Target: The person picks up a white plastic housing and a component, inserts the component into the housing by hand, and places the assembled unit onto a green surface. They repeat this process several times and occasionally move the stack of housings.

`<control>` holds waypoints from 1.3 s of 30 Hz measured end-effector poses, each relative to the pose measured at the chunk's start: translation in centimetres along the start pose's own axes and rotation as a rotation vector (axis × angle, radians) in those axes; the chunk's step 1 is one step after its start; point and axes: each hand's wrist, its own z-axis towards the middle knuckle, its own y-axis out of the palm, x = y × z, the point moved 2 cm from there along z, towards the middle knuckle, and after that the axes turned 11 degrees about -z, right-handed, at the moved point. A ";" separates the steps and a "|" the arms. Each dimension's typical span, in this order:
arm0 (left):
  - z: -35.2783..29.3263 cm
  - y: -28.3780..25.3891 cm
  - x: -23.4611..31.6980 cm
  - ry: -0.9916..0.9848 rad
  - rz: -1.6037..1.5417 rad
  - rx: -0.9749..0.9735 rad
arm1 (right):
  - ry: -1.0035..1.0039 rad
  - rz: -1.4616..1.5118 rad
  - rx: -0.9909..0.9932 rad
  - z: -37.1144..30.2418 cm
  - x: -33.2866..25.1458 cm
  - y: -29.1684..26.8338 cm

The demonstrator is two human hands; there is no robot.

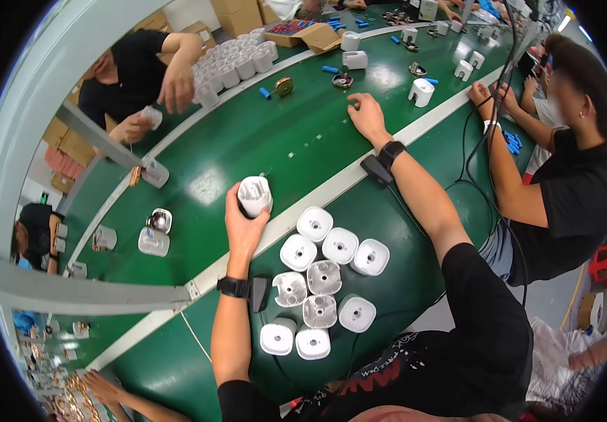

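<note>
Held housing (pixel 255 195): white, squarish, hollow; gripped within the left hand (pixel 245 226), ribbed interior exposed.
Left hand: clamped on the housing, thumb and fingers set against opposite outer walls.
Right hand (pixel 369 118): fingers loosely bent, apart, nothing seen held; positioned ahead and right of the left hand, over the green worktop (pixel 282 126).
Handling: judged light, stiff, rather slippery; inner ribs possibly fragile.
Grip zone: outer walls preferred, below the rim; ribs to be avoided.
Loose housings (pixel 324 277): grouped to the left hand's right, nearer the body.
</note>
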 end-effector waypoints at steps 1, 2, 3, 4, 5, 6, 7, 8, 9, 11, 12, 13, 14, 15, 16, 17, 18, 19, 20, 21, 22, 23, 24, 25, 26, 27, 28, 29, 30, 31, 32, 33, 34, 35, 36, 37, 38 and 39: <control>0.2 0.2 -0.4 0.014 0.018 0.001 | 0.014 -0.011 0.018 1.0 1.3 0.5; 0.3 0.3 -0.4 0.031 0.038 0.006 | -0.054 -0.077 0.086 2.0 1.9 0.9; 0.3 0.5 -0.3 0.046 0.033 -0.013 | -0.121 -0.147 0.152 2.8 2.5 1.3; 0.1 0.3 -0.4 0.037 0.029 -0.008 | -0.193 -0.210 0.211 3.5 2.3 1.7; 0.0 0.3 -0.5 0.027 0.023 -0.004 | -0.185 -0.214 0.222 4.2 2.4 1.9; 0.0 0.2 -0.5 0.011 0.020 0.003 | -0.167 -0.256 0.136 4.5 2.1 2.3; 0.3 0.2 -0.6 0.012 0.020 -0.005 | -0.148 -0.299 0.049 4.7 1.8 2.6; 0.6 0.2 -0.6 0.025 0.041 -0.010 | -0.128 -0.341 -0.038 4.9 1.7 2.9; 0.7 0.0 -0.5 0.036 0.066 -0.012 | -0.123 -0.341 -0.038 5.0 1.1 3.0; 0.7 -0.1 -0.3 0.047 0.089 -0.017 | -0.060 -0.356 -0.065 4.9 0.2 3.1; 0.7 0.0 -0.3 0.040 0.069 -0.019 | -0.029 -0.364 -0.077 4.6 -0.1 2.9; 0.7 0.2 -0.3 0.033 0.049 -0.021 | -0.029 -0.365 -0.077 4.2 0.0 2.3; 0.6 -0.1 -0.2 0.027 0.032 -0.016 | -0.078 -0.390 -0.019 3.9 -0.2 1.9; 0.7 -0.2 -0.2 0.028 0.035 -0.009 | -0.127 -0.414 0.039 3.4 -0.3 1.5; 0.7 -0.5 -0.2 0.025 0.024 -0.006 | -0.180 -0.432 0.092 2.6 -1.1 1.1; 0.7 -0.7 -0.2 0.022 0.014 -0.003 | -0.192 -0.422 0.086 1.7 -1.9 0.8; 0.6 -1.0 -0.3 0.017 0.003 0.002 | -0.105 -0.272 -0.044 0.9 -2.4 0.7; 0.6 -1.2 -0.6 0.014 0.006 0.020 | -0.021 -0.125 -0.175 0.2 -3.2 0.2; 0.5 -1.5 -0.9 0.016 0.008 0.021 | 0.064 0.022 -0.308 -0.3 -3.7 0.0; 0.9 -0.9 -0.9 0.026 -0.004 0.008 | 0.057 0.013 -0.304 -0.6 -2.5 -0.3; 1.2 -0.5 -0.7 0.033 -0.011 -0.002 | 0.072 0.304 -0.246 -1.2 -1.1 0.0; 1.5 0.0 -0.6 0.032 -0.015 0.005 | 0.088 0.595 -0.186 -1.5 0.4 0.3; 1.5 -0.1 -0.7 0.043 -0.008 0.003 | 0.080 0.607 -0.210 -2.3 -0.4 0.1; 1.1 -1.1 -0.7 0.050 0.014 0.011 | 0.225 0.896 -0.350 -3.6 -2.9 -0.6; 0.9 -1.5 -0.7 0.061 0.021 0.007 | 0.384 1.162 -0.482 -4.9 -4.7 -2.4; 0.5 -2.1 -0.8 0.048 0.033 0.028 | 0.554 1.421 -0.618 -6.1 -6.0 -2.7; 0.8 -1.4 -0.5 0.061 0.019 0.016 | 0.549 1.413 -0.615 -6.2 -5.6 -3.3; 1.0 -1.3 -0.4 0.067 0.016 0.014 | 0.605 1.450 -0.666 -6.5 -5.7 -2.8; 1.1 -1.3 -0.3 0.073 0.014 0.012 | 0.663 1.486 -0.718 -6.7 -5.8 -2.3; 1.1 -1.2 -0.3 0.070 0.017 0.023 | 0.721 1.521 -0.772 -6.9 -5.9 -1.7; 1.0 -1.2 -0.2 0.076 0.025 0.017 | 0.718 1.520 -0.785 -6.9 -5.9 -1.3; 1.0 -1.2 -0.1 0.083 0.034 0.011 | 0.638 1.551 -0.779 -6.8 -6.0 -1.1; 1.0 -1.2 -0.2 0.092 0.044 0.005 | 0.554 1.582 -0.771 -6.6 -6.3 -1.0; 1.0 -1.2 -0.2 0.092 0.049 0.017 | 0.470 1.613 -0.762 -6.5 -6.8 -0.8; 1.0 -1.2 -0.4 0.093 0.040 0.017 | 0.464 1.615 -0.775 -6.5 -7.2 -0.3; 1.1 -1.2 -0.4 0.094 0.030 0.016 | 0.285 1.365 -0.649 -6.7 -7.5 0.0; 1.2 -1.2 -0.4 0.096 0.020 0.015 | 0.112 1.113 -0.519 -6.9 -7.8 0.1; 1.2 -1.3 -0.4 0.096 0.026 0.023 | -0.050 0.860 -0.385 -7.3 -8.4 0.1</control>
